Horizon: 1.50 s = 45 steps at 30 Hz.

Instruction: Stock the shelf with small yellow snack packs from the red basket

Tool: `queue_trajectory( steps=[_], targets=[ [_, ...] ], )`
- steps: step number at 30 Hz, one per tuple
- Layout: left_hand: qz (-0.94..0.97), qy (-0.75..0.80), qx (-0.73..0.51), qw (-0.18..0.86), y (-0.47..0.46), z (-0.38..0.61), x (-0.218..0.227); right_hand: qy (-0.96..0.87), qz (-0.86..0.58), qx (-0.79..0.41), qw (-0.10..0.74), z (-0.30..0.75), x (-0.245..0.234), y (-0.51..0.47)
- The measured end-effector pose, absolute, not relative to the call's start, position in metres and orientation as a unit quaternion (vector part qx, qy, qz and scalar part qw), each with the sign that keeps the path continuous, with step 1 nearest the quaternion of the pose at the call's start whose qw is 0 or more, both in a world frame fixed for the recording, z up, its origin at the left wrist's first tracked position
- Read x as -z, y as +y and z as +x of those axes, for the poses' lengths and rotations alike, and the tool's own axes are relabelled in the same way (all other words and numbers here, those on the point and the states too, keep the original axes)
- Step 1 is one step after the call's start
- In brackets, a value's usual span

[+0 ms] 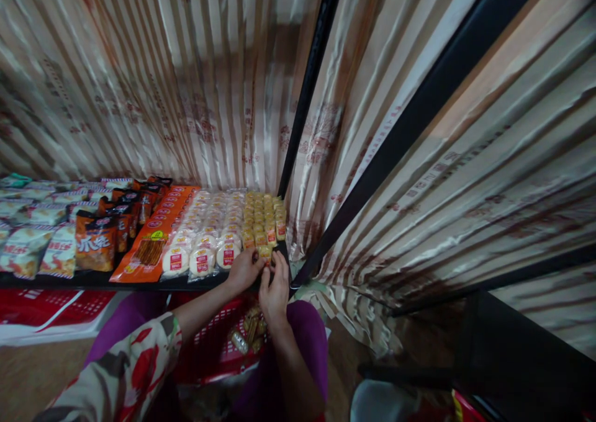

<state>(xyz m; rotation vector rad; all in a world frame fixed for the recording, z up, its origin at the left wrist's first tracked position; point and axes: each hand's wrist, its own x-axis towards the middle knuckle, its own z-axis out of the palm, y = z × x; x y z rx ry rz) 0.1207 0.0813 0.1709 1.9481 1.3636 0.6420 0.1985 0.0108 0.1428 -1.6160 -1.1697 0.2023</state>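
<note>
At the right end of a black shelf, both hands meet around a small yellow snack packet at the near edge of a block of similar packets. My left hand comes in from the left, its fingers curled and closed at the packet. My right hand has its thumb and bent fingers closed on the packet's near right side. The fingers partly cover it. Round white cakes in clear wrappers stand in rows just left. Below, a red basket holds loose yellow packets.
Orange flat bags, orange-and-black snack bags and white snack bags fill the shelf leftward. A pleated curtain hangs behind. Black metal posts slant at the right. Another red basket sits under the shelf.
</note>
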Motion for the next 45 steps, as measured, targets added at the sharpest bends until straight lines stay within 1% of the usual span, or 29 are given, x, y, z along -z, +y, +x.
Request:
queue_trajectory(
  steps=[5, 8, 10, 15, 24, 36, 39, 45],
  targets=[
    [0.761, 0.506, -0.257, 0.314, 0.091, 0.138, -0.174, -0.519, -0.692, -0.053, 0.499, 0.201, -0.127, 0.013],
    [0.766, 0.471, -0.290, 0.328, 0.096, 0.147, -0.175, -0.520, -0.698, -0.030, 0.492, 0.205, -0.122, 0.018],
    [0.771, 0.460, -0.291, 0.329, 0.099, 0.153, -0.178, -0.515, -0.702, -0.015, 0.492, 0.207, -0.121, 0.022],
    [0.784, 0.470, -0.258, 0.312, 0.110, 0.169, -0.186, -0.512, -0.710, 0.001, 0.483, 0.213, -0.118, 0.029],
    [0.805, 0.469, -0.235, 0.278, 0.129, 0.188, -0.187, -0.501, -0.718, -0.019, 0.484, 0.217, -0.107, 0.044],
    [0.823, 0.489, -0.167, 0.237, 0.155, 0.200, -0.193, -0.502, -0.720, -0.032, 0.477, 0.228, -0.101, 0.053],
    [0.833, 0.489, -0.136, 0.220, 0.154, 0.204, -0.193, -0.497, -0.723, -0.027, 0.479, 0.230, -0.096, 0.057],
    [0.857, 0.475, -0.088, 0.176, 0.155, 0.209, -0.194, -0.503, -0.734, -0.028, 0.456, 0.234, -0.093, 0.062]
  ],
)
